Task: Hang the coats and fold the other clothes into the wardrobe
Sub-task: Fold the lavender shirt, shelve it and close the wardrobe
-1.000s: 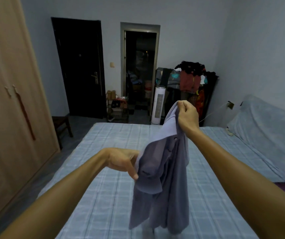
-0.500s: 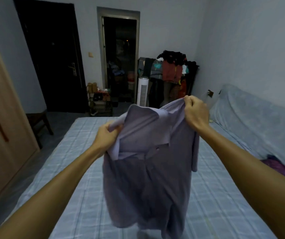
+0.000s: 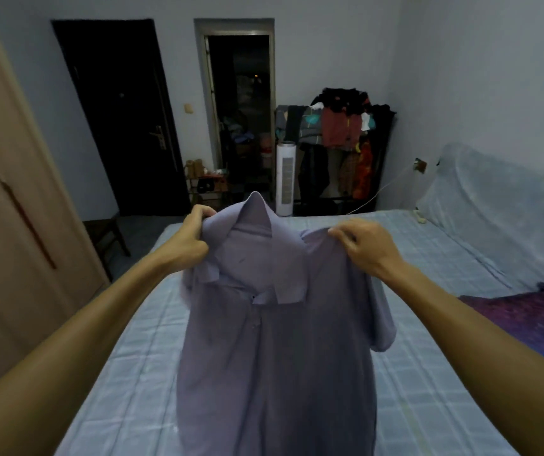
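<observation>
- Head view, vs 1 s ago: shirt no longer hangs bunched from the right grip alone. The left grip has come in and the shirt is now spread, collar up, placket twd us.
- Grips: left pinches one shoulder, right pinches the other, fingers curled on cloth.
- Shirt is held in air over the bed. Hem runs out of frame, so contact w/ bed can't be told.
- We judge it's no coat, so fold it. Next: lay it flat on the bed.
- Containers: wardrobe at left, doors closed, contents hidden. Clothes rack in far corner, garments on it. Purple garment lies on bed, right side.
</observation>
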